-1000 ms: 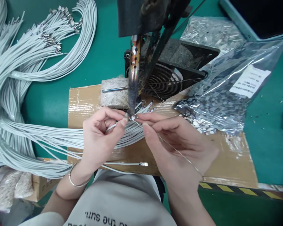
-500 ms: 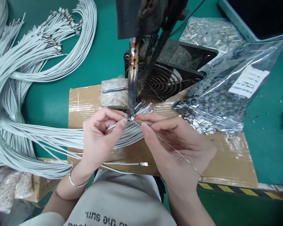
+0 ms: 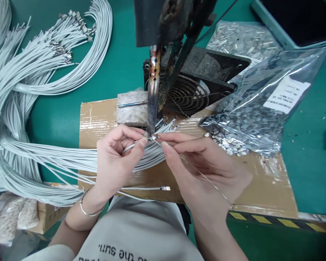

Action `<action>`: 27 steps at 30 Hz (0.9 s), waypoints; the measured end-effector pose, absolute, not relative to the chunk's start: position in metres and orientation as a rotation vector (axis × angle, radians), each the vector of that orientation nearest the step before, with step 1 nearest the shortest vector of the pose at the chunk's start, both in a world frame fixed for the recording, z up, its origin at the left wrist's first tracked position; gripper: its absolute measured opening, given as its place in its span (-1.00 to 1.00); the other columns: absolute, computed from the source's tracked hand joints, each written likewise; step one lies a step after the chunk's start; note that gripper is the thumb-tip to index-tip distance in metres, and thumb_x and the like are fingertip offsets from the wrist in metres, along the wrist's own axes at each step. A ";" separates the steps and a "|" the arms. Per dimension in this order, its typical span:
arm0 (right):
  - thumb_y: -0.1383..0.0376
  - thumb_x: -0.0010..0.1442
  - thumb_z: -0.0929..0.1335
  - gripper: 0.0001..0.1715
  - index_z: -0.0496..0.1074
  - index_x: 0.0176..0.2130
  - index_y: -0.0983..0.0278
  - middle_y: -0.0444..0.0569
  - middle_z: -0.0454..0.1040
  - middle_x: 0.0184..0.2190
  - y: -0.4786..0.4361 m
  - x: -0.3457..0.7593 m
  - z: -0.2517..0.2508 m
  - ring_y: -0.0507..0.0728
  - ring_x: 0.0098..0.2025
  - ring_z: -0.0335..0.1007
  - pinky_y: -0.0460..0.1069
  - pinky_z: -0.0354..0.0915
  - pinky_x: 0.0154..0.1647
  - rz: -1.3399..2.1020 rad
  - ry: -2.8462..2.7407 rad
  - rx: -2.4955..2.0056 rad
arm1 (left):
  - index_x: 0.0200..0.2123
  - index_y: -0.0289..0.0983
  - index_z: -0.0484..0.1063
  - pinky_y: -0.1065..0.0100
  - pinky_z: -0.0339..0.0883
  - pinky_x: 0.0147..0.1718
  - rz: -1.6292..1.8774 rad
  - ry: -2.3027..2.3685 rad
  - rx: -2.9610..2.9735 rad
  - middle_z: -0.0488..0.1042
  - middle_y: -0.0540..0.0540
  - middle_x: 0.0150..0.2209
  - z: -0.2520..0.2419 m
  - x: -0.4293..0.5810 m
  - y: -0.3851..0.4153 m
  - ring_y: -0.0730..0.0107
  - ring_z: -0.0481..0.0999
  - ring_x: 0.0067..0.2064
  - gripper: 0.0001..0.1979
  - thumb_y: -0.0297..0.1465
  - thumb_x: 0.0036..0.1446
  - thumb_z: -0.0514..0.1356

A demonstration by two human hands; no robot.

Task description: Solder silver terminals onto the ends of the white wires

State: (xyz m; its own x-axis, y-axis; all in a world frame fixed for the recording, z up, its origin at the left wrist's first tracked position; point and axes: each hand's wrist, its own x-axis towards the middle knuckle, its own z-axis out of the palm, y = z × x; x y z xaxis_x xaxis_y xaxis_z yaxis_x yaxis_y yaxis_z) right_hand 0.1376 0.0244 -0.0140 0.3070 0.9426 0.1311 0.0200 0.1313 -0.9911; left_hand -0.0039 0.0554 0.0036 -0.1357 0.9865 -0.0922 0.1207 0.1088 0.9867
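Under the tip of the upright soldering iron [image 3: 153, 101], over a taped cardboard sheet [image 3: 97, 116] on the green counter [image 3: 119, 65], the left hand [image 3: 112, 163] pinches the end of a white wire [image 3: 130, 146] between thumb and forefinger. The right hand [image 3: 206, 170] pinches a solder wire [image 3: 203, 175], whose end is also at the iron's tip. A clear bag of metal terminals [image 3: 260, 108] lies to the right.

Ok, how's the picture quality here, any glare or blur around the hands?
Head view: evenly lit; left hand pinching a white wire and right hand holding thin solder wire are sharp; glare on the plastic bag and taped cardboard; frame edges bend.
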 end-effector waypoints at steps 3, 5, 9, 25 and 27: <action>0.52 0.24 0.49 -0.76 0.58 -0.29 0.16 -0.12 0.74 -0.18 0.024 0.137 -0.013 0.12 -0.13 0.71 0.02 0.61 -0.08 0.863 -1.043 -1.246 | -0.45 -0.26 0.60 0.50 0.17 -0.61 1.169 1.445 1.166 0.65 -0.10 -0.33 0.004 -0.003 0.055 0.54 0.42 -0.50 -0.90 -0.53 0.07 0.43; 0.53 0.23 0.50 -0.74 0.58 -0.29 0.16 -0.15 0.74 -0.18 0.025 0.137 -0.014 0.10 -0.13 0.71 -0.01 0.59 -0.08 0.860 -1.040 -1.239 | -0.44 -0.27 0.61 0.50 0.18 -0.61 1.175 1.437 1.164 0.66 -0.10 -0.32 0.004 -0.003 0.055 0.55 0.41 -0.50 -0.90 -0.53 0.07 0.43; 0.54 0.21 0.51 -0.73 0.59 -0.28 0.16 -0.17 0.73 -0.17 0.024 0.136 -0.016 0.09 -0.12 0.70 -0.02 0.57 -0.08 0.860 -1.038 -1.217 | -0.43 -0.25 0.61 0.51 0.16 -0.61 1.181 1.419 1.163 0.66 -0.08 -0.31 0.003 -0.004 0.054 0.56 0.40 -0.49 -0.89 -0.55 0.08 0.42; 0.57 0.18 0.49 -0.71 0.55 -0.27 0.17 -0.14 0.74 -0.18 0.024 0.138 -0.023 0.09 -0.23 0.71 0.00 0.60 -0.14 0.659 -1.241 -1.208 | -0.44 -0.28 0.60 0.54 0.14 -0.58 1.189 1.429 1.218 0.65 -0.04 -0.32 0.002 -0.006 0.054 0.61 0.41 -0.47 -0.87 -0.57 0.11 0.40; 0.57 0.19 0.48 -0.70 0.55 -0.27 0.15 -0.15 0.74 -0.18 0.024 0.137 -0.023 0.10 -0.22 0.71 0.01 0.60 -0.14 0.681 -1.233 -1.209 | -0.44 -0.27 0.60 0.55 0.16 -0.56 1.184 1.428 1.208 0.66 -0.03 -0.32 0.002 -0.007 0.054 0.60 0.43 -0.44 -0.87 -0.58 0.11 0.39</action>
State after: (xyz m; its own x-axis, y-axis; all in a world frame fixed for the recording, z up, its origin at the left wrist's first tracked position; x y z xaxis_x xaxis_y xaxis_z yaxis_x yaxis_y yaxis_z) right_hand 0.1367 0.0238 -0.0234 0.2619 0.9065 0.3311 0.2026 0.2838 -0.9372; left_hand -0.0066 0.0544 0.0022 -0.1231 0.9912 -0.0496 0.1350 0.0663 0.9886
